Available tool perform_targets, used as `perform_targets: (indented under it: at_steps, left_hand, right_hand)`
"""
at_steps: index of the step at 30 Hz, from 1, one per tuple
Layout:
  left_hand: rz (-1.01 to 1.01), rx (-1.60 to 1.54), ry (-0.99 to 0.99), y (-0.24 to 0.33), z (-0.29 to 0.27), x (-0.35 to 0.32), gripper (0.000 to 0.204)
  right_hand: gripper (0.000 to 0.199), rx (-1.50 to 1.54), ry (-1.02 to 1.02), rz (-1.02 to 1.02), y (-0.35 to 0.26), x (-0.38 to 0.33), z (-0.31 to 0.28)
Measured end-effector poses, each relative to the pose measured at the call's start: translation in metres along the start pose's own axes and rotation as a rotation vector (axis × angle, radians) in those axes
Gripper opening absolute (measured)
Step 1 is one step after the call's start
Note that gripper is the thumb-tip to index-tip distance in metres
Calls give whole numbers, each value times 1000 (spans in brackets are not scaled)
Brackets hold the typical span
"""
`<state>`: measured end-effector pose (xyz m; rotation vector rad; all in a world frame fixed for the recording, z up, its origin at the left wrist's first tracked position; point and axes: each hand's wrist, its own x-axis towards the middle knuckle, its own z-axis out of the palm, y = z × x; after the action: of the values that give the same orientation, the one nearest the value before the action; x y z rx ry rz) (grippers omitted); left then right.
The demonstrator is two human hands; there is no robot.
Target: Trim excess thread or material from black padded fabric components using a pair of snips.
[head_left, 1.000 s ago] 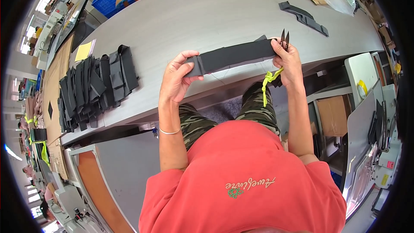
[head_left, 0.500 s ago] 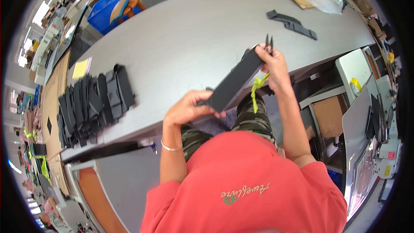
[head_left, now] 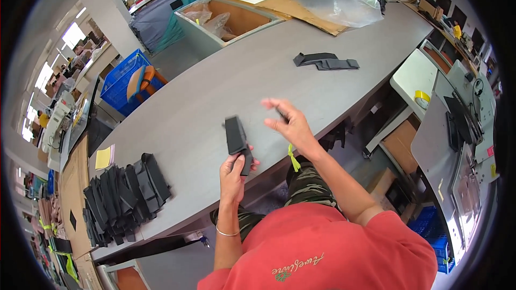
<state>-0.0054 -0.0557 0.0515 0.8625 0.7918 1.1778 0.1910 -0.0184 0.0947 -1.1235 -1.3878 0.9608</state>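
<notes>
In the head view, the left hand [head_left: 233,174], forearm reaching forward, pinches the near end of a folded black fabric strip [head_left: 235,135] above the grey curved-edged table [head_left: 263,83]. Apart from it, the right hand [head_left: 290,122] is raised, thumb and forefinger spread; a dark slim object [head_left: 281,114] shows between them, its grip impossible to tell. A yellow-green knotted band [head_left: 294,158] hangs below.

The red cotton shirt [head_left: 349,241] bears pale script lettering [head_left: 301,263] and a green flower motif [head_left: 282,275].

A blue plastic crate [head_left: 113,89] has an orange-brown object [head_left: 145,83] at its side; a grey-walled open bin [head_left: 201,36] contains clear plastic bags [head_left: 217,24].
</notes>
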Motion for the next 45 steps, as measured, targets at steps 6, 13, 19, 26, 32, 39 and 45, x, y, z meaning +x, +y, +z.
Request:
perform_targets:
  at_steps: [6, 13, 19, 26, 32, 39, 45]
  left_hand:
    - [-62, 4, 10, -6, 1, 5, 31]
    - [-12, 4, -160, 7, 13, 3, 35]
    - [-2, 55, -123, 8, 12, 0, 42]
    - [-74, -39, -167, 14, 10, -5, 41]
    - [-133, -98, -93, -3, -19, 6, 48]
    - [-259, -8, 99, -7, -11, 14, 49]
    - [-157, 64, 19, -14, -14, 13, 45]
  right_hand:
    - [43, -31, -392, -82, 13, -24, 18]
    - [13, 112, -234, 90, 16, -19, 15]
    - [33, 131, -330, 62, 7, -25, 12]
    - [34, -244, -386, -155, 3, -33, 15]
    - [14, -25, -250, -47, 22, -31, 20]
    - [15, 68, -332, 5, 22, -35, 17]
    - [12, -74, -311, 84, 17, -36, 20]
